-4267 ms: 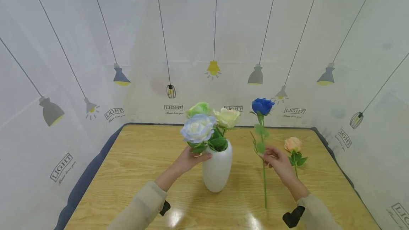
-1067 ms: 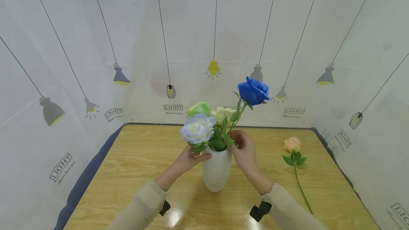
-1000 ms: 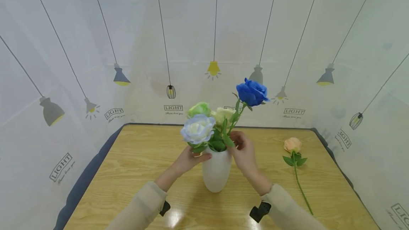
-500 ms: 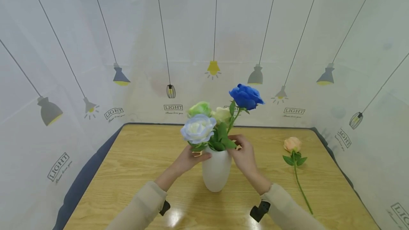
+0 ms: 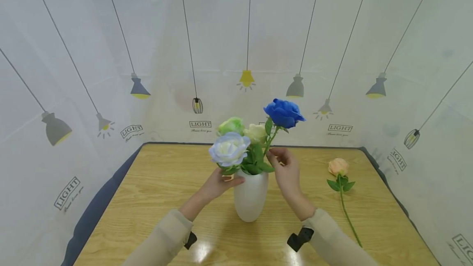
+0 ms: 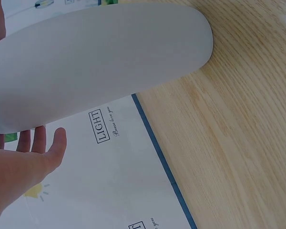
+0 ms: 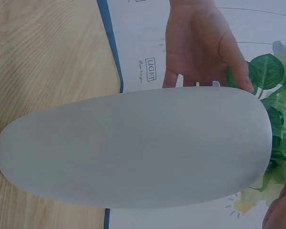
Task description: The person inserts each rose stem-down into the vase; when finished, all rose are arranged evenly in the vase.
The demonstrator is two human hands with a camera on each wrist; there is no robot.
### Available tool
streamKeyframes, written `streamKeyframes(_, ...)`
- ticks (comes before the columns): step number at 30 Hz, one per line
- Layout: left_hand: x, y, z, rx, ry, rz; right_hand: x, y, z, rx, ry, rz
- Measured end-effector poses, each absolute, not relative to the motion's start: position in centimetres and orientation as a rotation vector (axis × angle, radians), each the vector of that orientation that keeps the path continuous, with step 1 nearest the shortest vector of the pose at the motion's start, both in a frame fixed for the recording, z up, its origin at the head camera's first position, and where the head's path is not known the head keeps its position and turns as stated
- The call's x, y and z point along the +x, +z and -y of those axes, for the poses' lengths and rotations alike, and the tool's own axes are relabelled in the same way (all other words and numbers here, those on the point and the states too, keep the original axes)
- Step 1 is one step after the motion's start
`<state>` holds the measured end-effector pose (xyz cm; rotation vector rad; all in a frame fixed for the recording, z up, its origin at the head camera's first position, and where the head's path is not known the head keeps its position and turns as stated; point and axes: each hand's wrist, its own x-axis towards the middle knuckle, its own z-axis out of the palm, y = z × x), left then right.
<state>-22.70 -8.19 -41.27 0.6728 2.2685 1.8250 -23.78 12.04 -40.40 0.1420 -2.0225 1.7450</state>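
Note:
A white vase (image 5: 250,200) stands upright on the table, with a pale blue rose (image 5: 229,148), a green rose (image 5: 230,126) and a cream rose (image 5: 256,134) in it. My left hand (image 5: 214,184) holds the vase by its upper left side, thumb in front near the rim; in the left wrist view its fingers (image 6: 39,139) touch the wall. With thumb and forefinger my right hand (image 5: 286,171) pinches the stem of a blue rose (image 5: 283,113) above the right rim. That rose leans right, its lower stem hidden among the leaves and inside the vase.
A peach rose (image 5: 338,167) with a long green stem lies on the right of the wooden table (image 5: 159,184). Behind and at both sides hangs a pale cloth (image 5: 221,44) printed with lamps, with a dark blue strip along the table's edge.
My right hand has carried the blue rose left from beside the vase into its mouth. The bloom has since sunk and shifted left, and the fingers now pinch higher. My left hand has stayed put.

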Motion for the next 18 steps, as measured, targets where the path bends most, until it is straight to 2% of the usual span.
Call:
streamKeyframes(10,-22.7,-41.2,8.2,0.673,1.818,-2.264,-22.4,-36.7,-11.2,0.140,1.700,1.913)
streamKeyframes(18,-22.6,-41.0,8.2,0.669,1.821,-2.248,-24.3,-37.7,-11.6,0.049,1.801,1.899)
